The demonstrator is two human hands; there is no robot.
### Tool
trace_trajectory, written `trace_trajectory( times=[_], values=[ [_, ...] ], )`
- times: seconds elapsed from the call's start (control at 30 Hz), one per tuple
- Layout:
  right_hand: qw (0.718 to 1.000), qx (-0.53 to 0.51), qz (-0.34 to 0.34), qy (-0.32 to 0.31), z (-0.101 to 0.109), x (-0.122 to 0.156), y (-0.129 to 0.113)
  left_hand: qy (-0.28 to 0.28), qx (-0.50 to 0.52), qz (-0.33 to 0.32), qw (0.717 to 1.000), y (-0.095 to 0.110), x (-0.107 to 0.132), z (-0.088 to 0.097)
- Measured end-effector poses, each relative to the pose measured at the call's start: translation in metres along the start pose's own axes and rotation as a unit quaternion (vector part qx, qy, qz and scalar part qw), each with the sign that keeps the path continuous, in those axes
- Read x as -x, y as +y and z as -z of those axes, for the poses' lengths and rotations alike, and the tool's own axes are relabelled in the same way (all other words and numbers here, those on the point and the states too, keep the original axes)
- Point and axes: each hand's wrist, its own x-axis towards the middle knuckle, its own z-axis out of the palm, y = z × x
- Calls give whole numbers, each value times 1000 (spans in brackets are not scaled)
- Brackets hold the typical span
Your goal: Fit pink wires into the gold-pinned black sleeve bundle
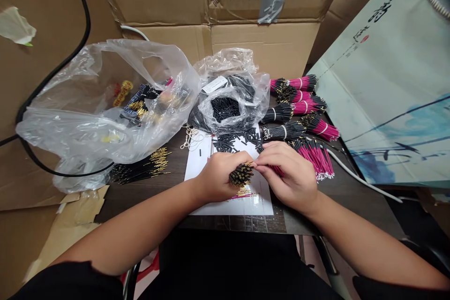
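Observation:
My left hand (214,176) is wrapped round a bundle of thin black wires (241,176), their gold-coloured ends facing me. At the bundle's right edge, the thumb and fingertips of my right hand (291,176) are pinched together; whatever they hold is too small to make out. Under both hands lies a white sheet of paper (197,197). Several pink wires with gold ends (242,194) rest on it below the bundle. Short black tubes (225,143) are scattered on the paper's far part, in front of an opened clear bag of the same tubes (225,108).
Left stands a large clear plastic bag (87,117) with wires inside, and loose black wires (140,166) lie before it. Banded pink and black bundles (302,105) fill the right side. A paper bag (393,84), a white cable (365,187) and cardboard (260,42) border the table.

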Motion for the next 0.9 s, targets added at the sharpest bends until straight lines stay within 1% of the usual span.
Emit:
trace_trajectory(
  times=[0.13, 0.27, 0.33, 0.53, 0.63, 0.7, 0.77, 0.8, 0.9],
  values=[
    [999, -25, -29, 29, 2, -1, -1, 27, -17, -50, 998, -3, 0, 1],
    [999, -25, -35, -17, 3, -2, -1, 63, -41, -71, 995, -3, 0, 1],
    [999, -16, -31, -22, 3, -2, -1, 77, -65, -85, 991, -2, -1, 2],
    [999, -13, -31, -19, 2, -2, -3, 66, -150, -113, 980, 3, -4, 3],
    [999, -21, -35, 7, 4, -1, -4, 64, -181, -122, 974, 4, -5, 3],
    [998, -26, -25, 43, 6, -1, -5, 63, -197, -129, 970, 3, -4, 2],
    [997, -26, 0, 68, 10, -2, -7, 61, -212, -138, 966, 2, -4, 2],
    [997, -24, 15, 66, 12, -2, -7, 61, -220, -141, 963, 1, -4, 2],
    [999, -6, 44, 24, 18, -2, -10, 67, -242, -153, 956, 1, -5, 2]
  ],
)
